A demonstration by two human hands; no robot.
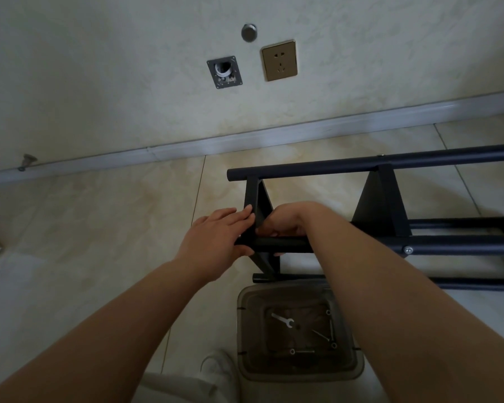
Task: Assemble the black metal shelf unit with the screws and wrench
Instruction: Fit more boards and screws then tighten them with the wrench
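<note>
The black metal shelf unit lies on its side on the tiled floor, its tubes running off to the right. My left hand lies with straight fingers against the end shelf panel where it meets the near tube. My right hand has its fingers curled in at that same joint; what they pinch is hidden. A silver bolt head shows on the near tube. The wrench lies inside a clear plastic bin with several long screws.
The bin stands on the floor just below my arms. A white shoe shows beside it. The wall with a gold socket and a baseboard runs behind the frame. Open floor lies to the left.
</note>
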